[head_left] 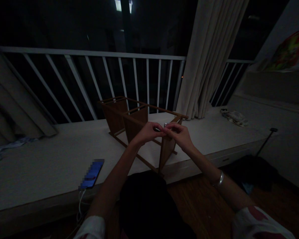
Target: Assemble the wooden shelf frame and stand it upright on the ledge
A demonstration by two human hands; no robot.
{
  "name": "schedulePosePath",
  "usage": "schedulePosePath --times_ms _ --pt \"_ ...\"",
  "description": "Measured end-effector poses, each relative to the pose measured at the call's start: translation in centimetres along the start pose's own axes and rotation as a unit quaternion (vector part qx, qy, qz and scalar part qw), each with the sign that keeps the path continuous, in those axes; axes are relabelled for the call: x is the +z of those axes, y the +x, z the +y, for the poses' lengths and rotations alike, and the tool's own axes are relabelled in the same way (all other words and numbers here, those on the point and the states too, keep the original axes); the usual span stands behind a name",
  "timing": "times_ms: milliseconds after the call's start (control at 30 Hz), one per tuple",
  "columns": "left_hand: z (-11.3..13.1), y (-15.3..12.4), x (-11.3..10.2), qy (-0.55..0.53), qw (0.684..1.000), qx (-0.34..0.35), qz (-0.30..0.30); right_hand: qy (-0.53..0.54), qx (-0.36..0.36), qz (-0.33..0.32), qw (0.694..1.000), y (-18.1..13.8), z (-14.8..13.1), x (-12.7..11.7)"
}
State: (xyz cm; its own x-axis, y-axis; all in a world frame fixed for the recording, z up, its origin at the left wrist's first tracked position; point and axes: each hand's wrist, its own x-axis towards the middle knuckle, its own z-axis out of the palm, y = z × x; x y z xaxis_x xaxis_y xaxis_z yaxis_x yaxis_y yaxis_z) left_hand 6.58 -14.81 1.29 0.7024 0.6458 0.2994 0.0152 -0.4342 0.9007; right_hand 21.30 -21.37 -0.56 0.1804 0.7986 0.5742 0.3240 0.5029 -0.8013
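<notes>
A small brown wooden rack frame (129, 121) lies on its side on a pale window ledge (52, 159), with upright panels joined by thin rails. Both my hands meet above its nearest panel (167, 151). My left hand (149, 132) is closed, fingertips pinched toward the right. My right hand (178, 133) is closed too, pinching a small shiny metal piece (165, 125) at the panel's top edge. The piece is too small and dark to name. A silver bangle (219, 179) circles my right wrist.
A phone (92, 174) with a lit blue screen lies on the ledge's front left, its white cable hanging down. A white railing (89, 83) and a curtain (209, 56) stand behind. Crumpled cloth (235, 118) lies at the right. Wooden floor shows below.
</notes>
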Motion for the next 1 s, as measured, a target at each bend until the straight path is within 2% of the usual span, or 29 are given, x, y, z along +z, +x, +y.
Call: schedulePosePath --times_ms 133,267,567,800,1000 --pt "0.11 -0.01 0.15 -0.002 1.000 -0.009 0.013 -0.021 -0.015 -0.008 1.000 0.05 -0.46 0.10" --pt "0.22 -0.11 0.24 0.009 1.000 -0.008 0.026 -0.042 -0.021 0.010 0.999 0.17 -0.72 0.20" --pt "0.42 -0.11 -0.20 0.006 0.999 0.049 -0.021 -0.029 -0.047 -0.008 0.998 0.15 -0.52 -0.17" --pt "0.05 -0.02 0.06 0.003 1.000 0.020 0.011 -0.032 -0.034 -0.011 0.999 0.15 -0.42 -0.03" --pt "0.26 -0.12 -0.08 0.022 0.999 0.024 0.001 -0.038 -0.048 -0.013 0.998 0.28 -0.32 -0.19"
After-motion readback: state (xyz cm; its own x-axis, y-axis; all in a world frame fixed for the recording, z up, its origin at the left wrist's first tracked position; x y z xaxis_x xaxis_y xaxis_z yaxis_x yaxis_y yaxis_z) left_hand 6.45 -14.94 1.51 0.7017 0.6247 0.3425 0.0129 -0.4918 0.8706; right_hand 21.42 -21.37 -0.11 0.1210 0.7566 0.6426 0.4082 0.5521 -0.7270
